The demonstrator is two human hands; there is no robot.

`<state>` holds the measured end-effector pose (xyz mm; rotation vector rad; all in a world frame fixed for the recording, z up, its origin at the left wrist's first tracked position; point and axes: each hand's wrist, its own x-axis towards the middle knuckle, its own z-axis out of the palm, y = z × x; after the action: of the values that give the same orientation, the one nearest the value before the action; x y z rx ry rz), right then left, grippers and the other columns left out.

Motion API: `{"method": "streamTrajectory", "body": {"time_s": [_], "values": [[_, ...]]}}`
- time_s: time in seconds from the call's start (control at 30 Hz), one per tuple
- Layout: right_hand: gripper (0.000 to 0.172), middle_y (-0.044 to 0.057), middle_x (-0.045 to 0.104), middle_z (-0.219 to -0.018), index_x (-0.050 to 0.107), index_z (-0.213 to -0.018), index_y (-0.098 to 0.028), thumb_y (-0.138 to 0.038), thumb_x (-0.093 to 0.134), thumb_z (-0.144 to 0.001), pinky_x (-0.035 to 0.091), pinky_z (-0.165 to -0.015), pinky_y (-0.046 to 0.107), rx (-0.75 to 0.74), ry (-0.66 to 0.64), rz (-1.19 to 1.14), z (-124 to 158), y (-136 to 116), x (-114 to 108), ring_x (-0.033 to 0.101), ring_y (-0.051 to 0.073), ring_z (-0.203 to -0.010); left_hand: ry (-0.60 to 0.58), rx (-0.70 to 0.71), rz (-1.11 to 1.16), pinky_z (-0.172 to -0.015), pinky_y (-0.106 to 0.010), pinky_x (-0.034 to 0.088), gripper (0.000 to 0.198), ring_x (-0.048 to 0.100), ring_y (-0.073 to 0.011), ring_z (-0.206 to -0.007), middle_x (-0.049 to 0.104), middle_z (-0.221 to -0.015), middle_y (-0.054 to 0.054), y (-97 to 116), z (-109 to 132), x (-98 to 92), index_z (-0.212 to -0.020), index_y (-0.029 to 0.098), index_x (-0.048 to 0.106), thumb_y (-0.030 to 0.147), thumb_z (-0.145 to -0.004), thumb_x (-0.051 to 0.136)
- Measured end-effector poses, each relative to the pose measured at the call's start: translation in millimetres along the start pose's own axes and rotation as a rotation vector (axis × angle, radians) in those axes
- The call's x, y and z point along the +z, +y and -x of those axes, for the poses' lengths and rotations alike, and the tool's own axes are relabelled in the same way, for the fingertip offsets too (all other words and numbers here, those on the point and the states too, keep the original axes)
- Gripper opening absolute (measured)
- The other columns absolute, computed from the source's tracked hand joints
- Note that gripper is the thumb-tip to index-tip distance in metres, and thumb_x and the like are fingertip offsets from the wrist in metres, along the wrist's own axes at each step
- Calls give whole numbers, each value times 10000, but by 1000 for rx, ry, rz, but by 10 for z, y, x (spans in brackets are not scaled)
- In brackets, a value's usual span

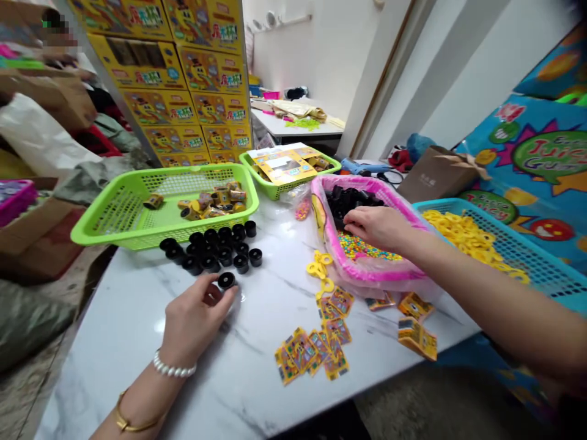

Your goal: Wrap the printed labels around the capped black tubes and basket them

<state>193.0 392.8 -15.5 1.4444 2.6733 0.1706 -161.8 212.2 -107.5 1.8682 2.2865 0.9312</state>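
Observation:
My left hand (197, 315) is closed around a small black plastic cup (226, 280) at the table's surface, thumb on one side and fingers on the other. Just beyond it stand several more black cups (211, 264) in loose rows. Over the pink basket (337, 263), my right hand (373, 226) reaches in with bent fingers at the edge of a heap of black cups (351, 201). Its fingertips are partly hidden, so what they hold cannot be made out. Small multicoloured candy beads (362, 245) lie in the same plastic-lined basket, below the hand.
A green basket (114, 235) holds several wrapped cups; another green basket (270, 190) stands behind. Yellow rings (463, 235) fill a blue basket (559, 278) at right. Printed yellow labels (300, 349) and loose yellow rings (316, 267) lie on the marbled table (220, 391). Yellow boxes (202, 70) are stacked behind.

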Motion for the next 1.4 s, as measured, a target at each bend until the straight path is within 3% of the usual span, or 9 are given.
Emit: {"method": "streamTrajectory", "body": {"time_s": [0.13,0.27,0.43,0.53,0.67,0.83,1.0,1.2,1.4], "values": [[242,106,757,-949,729,-1013,-198,-329,581,-875,441,-653,301,44,-231,19,72,80,-62,689,264,-847,-45,121,206,-574,-279,538,259,669,-142,-578,730,-1041,-56,258,57,-58,-957,222,623,418,-788,625],[191,73,759,-780,774,-860,-180,-161,727,-675,422,-598,274,73,-420,-30,165,232,97,687,235,-720,-215,220,359,-508,-261,516,212,681,-160,-559,739,-825,4,781,-260,23,-880,236,607,387,-738,654],[305,31,763,-897,752,-985,-208,-87,670,-717,429,-655,226,135,-320,-123,267,370,184,680,184,-797,-287,481,618,-613,-262,532,251,673,-159,-666,737,-821,-3,1701,-800,361,-1017,211,651,302,-786,612],[279,109,742,-996,724,-1063,-150,-123,625,-803,427,-698,254,219,-172,-126,342,424,106,670,221,-884,-296,529,617,-617,-264,524,272,663,-153,-641,739,-821,-16,1988,-990,652,-1046,191,654,261,-786,615],[189,66,746,-905,735,-988,-174,-249,589,-894,411,-681,247,179,-127,-207,360,328,99,655,179,-794,-312,587,557,-664,-295,516,281,661,-178,-675,735,-823,-22,1973,-1132,900,-1039,194,668,239,-763,649],[68,36,694,-677,737,-778,-153,-209,728,-740,355,-561,249,102,-171,-306,154,85,297,588,160,-605,-356,656,583,-728,-303,525,262,674,-190,-745,731,-838,-10,1857,-1201,938,-1041,208,664,229,-781,640],[133,70,715,-955,727,-899,-149,-136,679,-775,434,-715,238,90,-60,-412,58,188,317,643,171,-833,-334,679,619,-727,-295,523,261,661,-182,-770,720,-892,-25,1830,-1171,1047,-1042,190,648,202,-781,641],[254,7,732,-828,656,-1081,-146,-174,632,-829,447,-591,191,189,-82,-548,168,416,423,658,118,-676,-300,642,663,-711,-282,520,280,645,-164,-746,705,-888,-20,1829,-1146,1110,-1090,183,633,211,-811,623],[188,35,727,-907,703,-978,-158,-114,637,-807,450,-716,233,179,-45,-480,148,402,379,654,157,-808,-283,653,648,-723,-280,532,294,660,-166,-758,719,-899,-15,1837,-1147,1094,-1092,197,638,180,-799,627]]}}
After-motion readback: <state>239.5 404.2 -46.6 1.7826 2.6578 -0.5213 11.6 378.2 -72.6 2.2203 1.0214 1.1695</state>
